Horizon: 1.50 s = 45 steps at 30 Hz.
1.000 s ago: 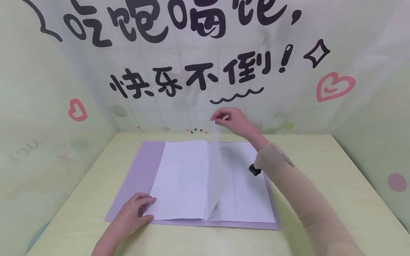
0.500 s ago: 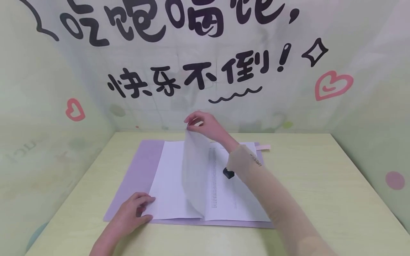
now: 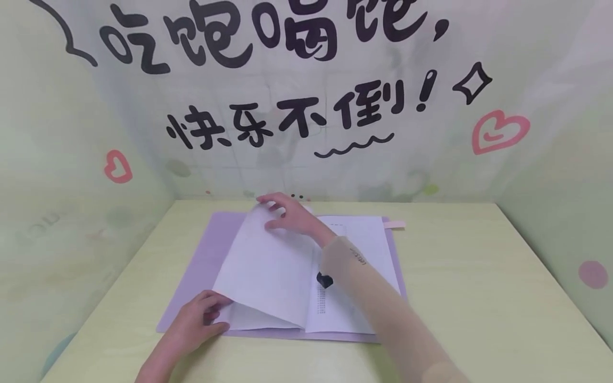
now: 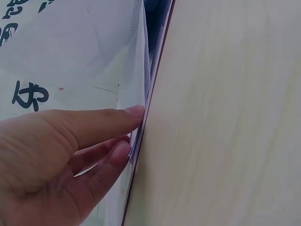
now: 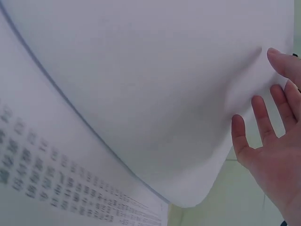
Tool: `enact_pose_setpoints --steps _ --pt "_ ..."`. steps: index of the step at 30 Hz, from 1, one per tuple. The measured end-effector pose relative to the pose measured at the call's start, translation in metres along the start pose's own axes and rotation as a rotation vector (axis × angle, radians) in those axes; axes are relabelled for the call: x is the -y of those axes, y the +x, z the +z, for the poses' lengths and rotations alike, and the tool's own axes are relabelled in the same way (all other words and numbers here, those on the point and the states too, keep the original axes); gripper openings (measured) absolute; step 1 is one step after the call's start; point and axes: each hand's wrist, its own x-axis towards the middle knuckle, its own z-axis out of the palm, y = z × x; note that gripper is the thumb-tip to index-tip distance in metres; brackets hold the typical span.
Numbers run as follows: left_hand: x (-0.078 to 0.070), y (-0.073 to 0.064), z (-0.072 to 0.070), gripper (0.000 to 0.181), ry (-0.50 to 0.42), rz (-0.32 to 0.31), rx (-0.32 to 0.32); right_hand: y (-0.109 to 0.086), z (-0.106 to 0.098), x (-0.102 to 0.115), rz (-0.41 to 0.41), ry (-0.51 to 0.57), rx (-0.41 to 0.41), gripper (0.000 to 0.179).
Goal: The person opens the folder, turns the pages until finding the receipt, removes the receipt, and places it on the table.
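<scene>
An open book with a purple cover (image 3: 203,271) and white pages lies on the table. One page (image 3: 258,266) leans over the left half, its lower edge raised. My right hand (image 3: 289,215) is at that page's top corner, thumb and fingers spread apart. In the right wrist view, the same page (image 5: 155,84) curves beside the fingers, above a sheet of printed lines (image 5: 61,179). My left hand (image 3: 198,319) rests at the book's lower left corner, fingers on the paper. The left wrist view has its thumb (image 4: 134,112) right at the book's edge.
The book lies on a pale wooden table (image 3: 479,298). A pink tab (image 3: 395,225) sticks out at the book's upper right. Behind stands a printed wall sheet (image 3: 297,175) with black characters. A small black device (image 3: 324,280) sits under the right wrist.
My right hand has carried the page from upright near the spine over to the left and lowered it; its thumb and fingers have parted. The left hand has stayed in place.
</scene>
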Motion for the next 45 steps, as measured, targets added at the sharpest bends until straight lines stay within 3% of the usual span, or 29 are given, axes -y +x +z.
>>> enact_pose_setpoints --steps 6,10,18,22,26,33,45 --pt "-0.002 0.002 -0.002 0.055 -0.055 -0.12 0.049 0.003 0.022 -0.007 0.013 -0.039 0.092 0.077" --pt "-0.004 0.001 -0.002 0.059 -0.044 -0.138 0.041 0.005 0.032 -0.01 0.044 -0.095 0.155 0.082" --pt "-0.005 -0.003 -0.002 0.079 -0.014 -0.064 -0.014 0.004 0.041 -0.006 0.167 -0.139 0.228 0.085" --pt "-0.003 -0.003 -0.002 0.083 0.004 -0.026 -0.032 0.003 0.049 -0.003 0.232 -0.237 0.229 0.083" --pt "-0.002 -0.002 0.0 0.087 -0.015 -0.028 -0.02 0.002 0.06 -0.006 0.262 -0.333 0.219 0.084" --pt "-0.003 0.0 0.001 0.088 -0.012 0.024 -0.038 0.005 0.069 -0.015 0.241 -0.405 0.208 0.085" --pt "0.008 0.002 -0.003 0.073 -0.067 0.037 0.04 -0.005 0.068 -0.014 0.245 -0.381 0.255 0.071"
